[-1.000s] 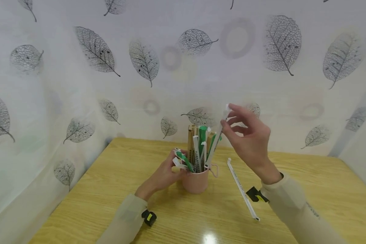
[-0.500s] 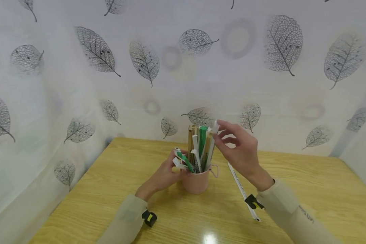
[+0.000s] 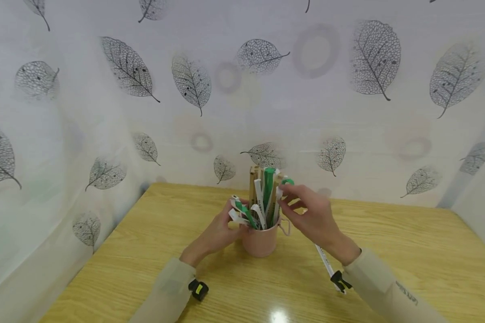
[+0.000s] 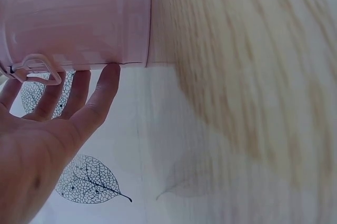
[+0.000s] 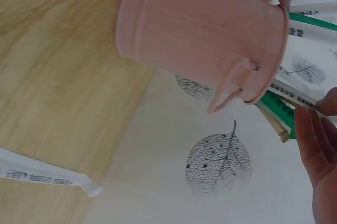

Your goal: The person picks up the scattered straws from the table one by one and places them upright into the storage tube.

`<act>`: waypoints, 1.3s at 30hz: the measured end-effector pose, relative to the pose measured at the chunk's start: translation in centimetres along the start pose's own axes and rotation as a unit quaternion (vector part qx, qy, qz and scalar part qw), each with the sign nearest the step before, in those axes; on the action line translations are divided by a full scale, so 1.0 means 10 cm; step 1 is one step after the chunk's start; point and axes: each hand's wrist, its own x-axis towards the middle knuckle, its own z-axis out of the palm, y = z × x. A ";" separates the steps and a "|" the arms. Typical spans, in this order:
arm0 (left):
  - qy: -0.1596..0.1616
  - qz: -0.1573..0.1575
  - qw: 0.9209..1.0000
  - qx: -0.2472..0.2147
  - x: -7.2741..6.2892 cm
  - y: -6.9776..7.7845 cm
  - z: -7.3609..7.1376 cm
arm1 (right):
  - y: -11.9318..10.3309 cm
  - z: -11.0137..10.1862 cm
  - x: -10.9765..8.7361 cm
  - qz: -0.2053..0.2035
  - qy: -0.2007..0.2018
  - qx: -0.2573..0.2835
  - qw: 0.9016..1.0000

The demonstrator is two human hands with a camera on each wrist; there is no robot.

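A pink metal cup [image 3: 259, 246] with small wire handles stands upright on the table, filled with paper-wrapped straws in white, green and brown. My left hand [image 3: 216, 231] holds the cup from the left at its upper part; in the left wrist view its fingertips touch the pink wall beside a handle. At the cup's right side my right hand [image 3: 313, 217] pinches the upper part of a white wrapped straw [image 5: 295, 93]. That straw's lower end is inside the cup, out of sight. A green straw [image 5: 276, 105] lies close against it.
Another white wrapped straw [image 5: 42, 174] lies on the wooden table [image 3: 234, 287] right of the cup, partly hidden under my right wrist in the head view. A white leaf-patterned curtain [image 3: 242, 107] hangs behind and to the left.
My right hand has moved down and left with the white straw, which has gone deeper into the cup. The left hand has stayed on the cup.
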 end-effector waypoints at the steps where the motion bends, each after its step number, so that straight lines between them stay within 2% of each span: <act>1: 0.000 0.001 1.000 0.001 0.00 0.00 0.00 | 0.01 0.00 -0.02 0.003 -0.004 -0.001 1.000; 6: 0.001 -0.002 1.000 0.008 0.00 0.00 0.01 | 0.05 -0.06 -0.10 0.013 -0.009 -0.013 1.000; 10: 0.007 -0.001 1.000 0.016 0.02 0.00 0.03 | 0.09 -0.16 -0.12 0.028 0.013 -0.038 0.999; 12: 0.011 0.002 1.000 0.022 0.04 0.00 0.05 | 0.12 -0.21 -0.14 0.055 0.022 -0.062 0.996; 14: 0.015 0.004 0.999 0.027 0.06 0.01 0.07 | 0.16 -0.27 -0.16 0.104 0.006 -0.096 0.990; 16: 0.022 0.006 0.999 0.032 0.07 0.01 0.09 | 0.21 -0.32 -0.19 0.179 -0.045 -0.120 0.975; 17: 0.025 0.006 0.999 0.034 0.08 0.02 0.10 | 0.24 -0.33 -0.20 0.217 -0.082 -0.135 0.963; 20: 0.031 0.008 0.999 0.032 0.10 0.03 0.14 | 0.35 -0.36 -0.29 0.307 -0.208 -0.168 0.913; 22: 0.032 0.007 0.999 0.029 0.10 0.03 0.16 | 0.41 -0.37 -0.35 0.340 -0.273 -0.169 0.884; 24: 0.034 0.001 0.999 0.028 0.09 0.04 0.17 | 0.48 -0.37 -0.43 0.359 -0.312 -0.158 0.865; 26: 0.035 -0.003 0.999 0.029 0.08 0.05 0.18 | 0.54 -0.36 -0.50 0.375 -0.327 -0.144 0.855; 28: 0.037 -0.005 0.999 0.029 0.07 0.06 0.18 | 0.58 -0.34 -0.55 0.384 -0.330 -0.132 0.852; 35: 0.030 -0.015 0.999 0.037 0.07 0.07 0.17 | 0.58 -0.35 -0.59 0.412 -0.319 -0.094 0.849; 39: 0.026 -0.012 0.999 0.041 0.07 0.06 0.14 | 0.56 -0.35 -0.60 0.428 -0.310 -0.091 0.844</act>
